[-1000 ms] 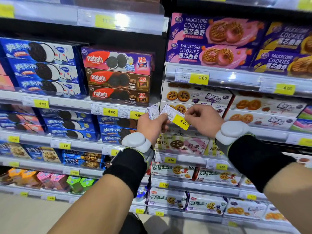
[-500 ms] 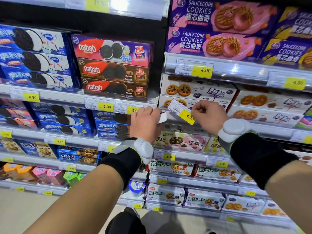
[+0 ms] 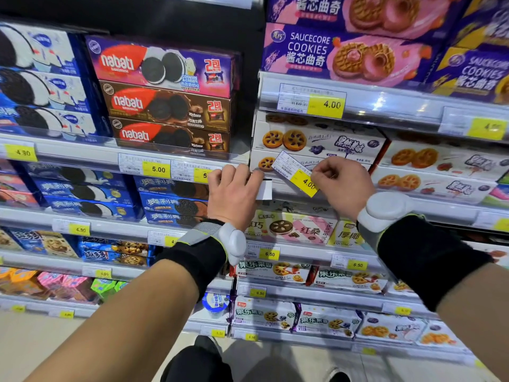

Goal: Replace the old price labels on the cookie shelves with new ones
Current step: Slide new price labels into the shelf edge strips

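Observation:
My right hand (image 3: 341, 184) pinches a white and yellow price label (image 3: 296, 175) marked 4.00, tilted against the clear rail of the shelf under the jam-cookie boxes (image 3: 316, 142). My left hand (image 3: 232, 193) is curled, knuckles up, at the rail's left end, and a small white paper slip (image 3: 265, 190) sticks out from its fingers. Both wrists wear black bands with white devices. A mounted 4.00 label (image 3: 312, 102) sits in the rail one shelf higher.
Nabati boxes (image 3: 165, 97) and blue sandwich-cookie boxes (image 3: 44, 81) fill the left bay, above rail labels 5.00 (image 3: 146, 168) and 4.90 (image 3: 20, 152). Purple Saucecore boxes (image 3: 344, 56) stand at top right. Lower shelves carry 6.50 labels (image 3: 268, 253). The floor shows below.
Both hands have dropped from mid-air and moved forward to the shelf rail. The 4.00 label went from being held between both hands to my right hand alone, now against the rail.

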Tool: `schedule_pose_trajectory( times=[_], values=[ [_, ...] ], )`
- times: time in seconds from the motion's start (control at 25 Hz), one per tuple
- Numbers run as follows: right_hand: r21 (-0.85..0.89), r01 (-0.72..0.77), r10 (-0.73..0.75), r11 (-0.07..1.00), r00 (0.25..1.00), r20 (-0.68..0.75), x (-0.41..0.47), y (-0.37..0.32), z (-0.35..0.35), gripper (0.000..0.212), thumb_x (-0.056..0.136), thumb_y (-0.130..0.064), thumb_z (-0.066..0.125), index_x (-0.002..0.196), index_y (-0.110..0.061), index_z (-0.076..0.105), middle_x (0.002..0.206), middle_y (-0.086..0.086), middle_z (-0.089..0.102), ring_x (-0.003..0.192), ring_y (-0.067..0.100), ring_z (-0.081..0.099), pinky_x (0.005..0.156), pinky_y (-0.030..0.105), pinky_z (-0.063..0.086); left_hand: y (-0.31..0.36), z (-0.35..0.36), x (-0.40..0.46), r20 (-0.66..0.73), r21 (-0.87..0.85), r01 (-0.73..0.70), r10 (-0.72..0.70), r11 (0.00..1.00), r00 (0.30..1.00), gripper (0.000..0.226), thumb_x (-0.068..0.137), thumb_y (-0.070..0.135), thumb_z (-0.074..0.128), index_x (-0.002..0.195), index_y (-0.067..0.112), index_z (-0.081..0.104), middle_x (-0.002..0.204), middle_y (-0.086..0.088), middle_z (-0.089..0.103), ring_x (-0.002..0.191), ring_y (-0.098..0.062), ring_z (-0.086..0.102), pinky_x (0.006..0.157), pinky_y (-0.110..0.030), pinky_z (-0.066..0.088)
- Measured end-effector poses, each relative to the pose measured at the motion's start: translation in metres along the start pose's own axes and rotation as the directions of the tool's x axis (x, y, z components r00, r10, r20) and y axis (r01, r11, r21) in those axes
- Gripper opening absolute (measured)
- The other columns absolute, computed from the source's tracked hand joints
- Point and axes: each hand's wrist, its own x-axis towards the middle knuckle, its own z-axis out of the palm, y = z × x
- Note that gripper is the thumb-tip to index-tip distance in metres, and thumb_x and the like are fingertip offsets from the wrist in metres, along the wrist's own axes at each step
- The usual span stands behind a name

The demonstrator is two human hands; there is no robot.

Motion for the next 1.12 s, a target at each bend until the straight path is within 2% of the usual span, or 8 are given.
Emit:
schedule_pose_trajectory(
  times=[0.32,0.48,0.6,0.8,1.12],
  values=[
    [0.001,0.127,-0.127,0.992,0.991,-0.045,-0.002,-0.01,0.007,0.007,0.086,-0.015,0.061,0.087,-0.016,0.069,0.077,-0.002,0.064,0.074,0.016,0.057,0.065,0.021,0.037,0.005,-0.007,-0.006,0.026,-0.137,0.076,-0.073,0.988,0.997,0.044,0.052,0.002,0.075,0.092,0.015,0.061,0.086,-0.007,0.057,0.084,-0.026,0.036,0.079,-0.04,0.025],
    [-0.077,0.207,-0.213,0.975,0.975,-0.069,0.003,-0.015,0.015,0.008,0.087,-0.015,0.061,0.089,-0.015,0.069,0.085,0.001,0.062,0.078,0.016,0.054,0.068,0.023,0.036,0.003,-0.011,-0.009,0.03,-0.204,0.094,-0.089,0.974,0.996,0.042,0.049,-0.001,0.075,0.087,0.013,0.064,0.08,-0.008,0.057,0.082,-0.025,0.034,0.076,-0.038,0.023],
    [-0.147,0.236,-0.243,0.961,0.969,-0.035,0.006,-0.014,0.022,0.01,0.087,-0.017,0.061,0.091,-0.016,0.07,0.09,0.004,0.063,0.083,0.019,0.054,0.072,0.026,0.04,0.003,-0.013,-0.01,0.049,-0.234,0.099,-0.09,0.967,0.995,0.044,0.047,-0.003,0.074,0.087,0.013,0.065,0.08,-0.007,0.058,0.082,-0.024,0.034,0.075,-0.037,0.022],
    [-0.218,0.245,-0.233,0.945,0.969,0.08,0.003,-0.011,0.032,0.011,0.086,-0.017,0.06,0.09,-0.017,0.071,0.092,0.004,0.064,0.087,0.023,0.057,0.073,0.028,0.041,0.003,-0.015,-0.01,0.074,-0.255,0.113,-0.098,0.96,0.992,0.049,0.044,-0.002,0.078,0.089,0.013,0.065,0.082,-0.007,0.059,0.083,-0.023,0.034,0.075,-0.037,0.022],
    [-0.302,0.232,-0.215,0.925,0.973,0.088,-0.004,-0.017,0.034,0.021,0.087,-0.015,0.053,0.092,-0.015,0.073,0.094,0.008,0.07,0.091,0.028,0.06,0.077,0.03,0.043,0.003,-0.015,-0.007,0.083,-0.252,0.144,-0.127,0.957,0.988,0.045,0.047,-0.001,0.078,0.087,0.014,0.065,0.08,-0.006,0.059,0.081,-0.024,0.036,0.073,-0.036,0.022]
  ],
)
